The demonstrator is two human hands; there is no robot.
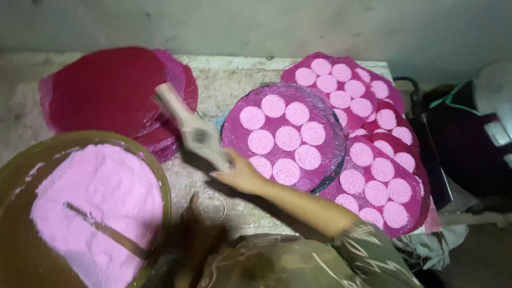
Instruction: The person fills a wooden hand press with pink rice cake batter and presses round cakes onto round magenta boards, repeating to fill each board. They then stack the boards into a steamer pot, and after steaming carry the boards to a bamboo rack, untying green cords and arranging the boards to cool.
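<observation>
Magenta round sheets [112,90] beside us | olive basin [160,176] holds pink powder [96,202] | our right hand [240,173] clasps pale wooden paddle [189,128] | left hand's grip: cannot tell

Counts: 1 bowl [165,186] of pink powder [96,202]. 1 stick [104,230] in powder. 1 wooden tool [192,130]. 8 pale pink discs on front round tray [234,101]. Loaded trays: at least 3, overlapping. 1 stack of empty red trays [106,90], count unclear.
</observation>
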